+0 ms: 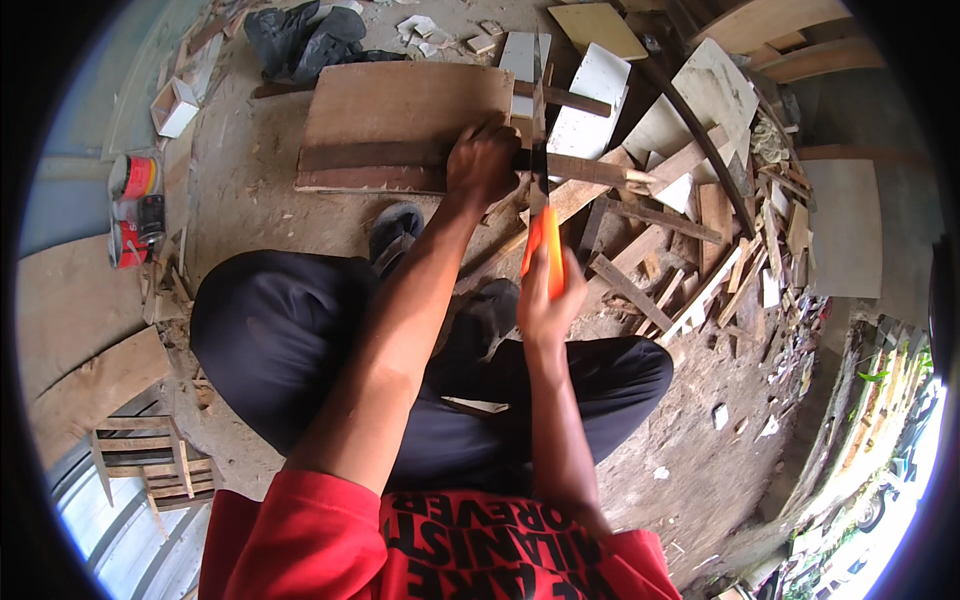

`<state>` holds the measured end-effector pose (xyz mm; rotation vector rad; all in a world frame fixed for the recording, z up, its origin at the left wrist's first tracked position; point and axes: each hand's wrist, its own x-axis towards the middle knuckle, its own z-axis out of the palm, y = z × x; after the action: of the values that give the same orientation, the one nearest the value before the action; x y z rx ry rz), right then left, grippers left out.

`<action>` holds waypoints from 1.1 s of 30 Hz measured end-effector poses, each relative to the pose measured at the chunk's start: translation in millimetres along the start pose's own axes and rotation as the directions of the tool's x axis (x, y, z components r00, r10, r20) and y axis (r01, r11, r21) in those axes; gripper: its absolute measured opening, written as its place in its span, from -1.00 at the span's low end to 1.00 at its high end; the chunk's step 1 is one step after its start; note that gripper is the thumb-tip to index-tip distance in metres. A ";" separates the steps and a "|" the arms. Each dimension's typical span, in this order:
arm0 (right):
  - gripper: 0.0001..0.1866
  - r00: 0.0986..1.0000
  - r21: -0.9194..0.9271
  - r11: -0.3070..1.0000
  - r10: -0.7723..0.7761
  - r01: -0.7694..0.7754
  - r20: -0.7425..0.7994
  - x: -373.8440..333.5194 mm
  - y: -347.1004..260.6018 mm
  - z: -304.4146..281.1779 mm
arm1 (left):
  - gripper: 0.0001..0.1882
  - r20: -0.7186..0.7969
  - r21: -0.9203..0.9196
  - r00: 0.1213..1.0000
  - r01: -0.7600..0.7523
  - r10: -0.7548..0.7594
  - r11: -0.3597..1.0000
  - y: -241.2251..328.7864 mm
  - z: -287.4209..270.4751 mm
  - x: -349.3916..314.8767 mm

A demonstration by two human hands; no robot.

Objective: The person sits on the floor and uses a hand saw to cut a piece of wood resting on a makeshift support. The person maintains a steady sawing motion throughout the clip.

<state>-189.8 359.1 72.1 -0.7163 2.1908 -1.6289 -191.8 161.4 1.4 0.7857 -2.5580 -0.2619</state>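
My right hand (552, 300) is wrapped round the orange handle of a hand saw (540, 130), whose blade points away from me. The blade crosses a narrow wooden strip (590, 170) that juts out to the right with a splintered end. My left hand (485, 162) is closed and presses down on the strip, at the right side of a wide brown board (410, 105). Its fingertips are partly hidden, just left of the blade. A darker length of wood (370, 157) lies along the board's near side, in line with the strip.
Wood offcuts (640, 280) and white panels (590, 105) are heaped on the right. A black plastic bag (305, 40) lies beyond the board. Red-and-black cans (135, 212) stand by the left wall, and a slatted wooden rack (150, 460) sits at lower left. My shoes (395, 235) are close to the board.
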 end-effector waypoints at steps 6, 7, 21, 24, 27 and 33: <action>-0.65 0.998 0.061 0.996 0.068 -0.068 -0.007 -17.3 4.5 2.6 | -0.77 0.008 0.047 1.000 -0.007 0.007 0.999 0.6 5.2 -4.7; -0.66 0.990 0.116 0.983 0.144 -0.144 0.006 -39.7 1.4 -4.6 | -0.75 0.004 0.069 0.999 -0.039 0.039 0.997 -2.8 5.0 -3.5; -0.62 0.999 0.031 0.999 0.038 -0.037 -0.030 26.9 -4.3 17.9 | -0.75 0.040 0.023 0.999 0.023 -0.024 0.999 3.3 5.0 1.1; -0.65 0.996 0.082 0.993 0.089 -0.090 0.014 -22.6 4.0 3.3 | -0.70 0.069 0.074 0.997 0.025 -0.030 0.997 1.4 5.6 -2.1; -0.71 0.982 0.084 0.979 0.184 -0.188 0.049 -103.8 12.7 -34.1 | -0.69 -0.016 0.072 0.999 -0.034 0.035 0.997 -6.6 17.7 -5.1; -0.71 0.980 0.117 0.974 0.197 -0.195 -0.005 -67.8 4.8 -21.2 | -0.71 0.049 0.004 0.999 0.015 -0.015 1.000 0.9 8.9 1.8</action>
<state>-146.1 415.4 71.1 -0.4409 2.0836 -1.6486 -197.7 161.5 -5.5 0.8092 -2.6001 -0.2844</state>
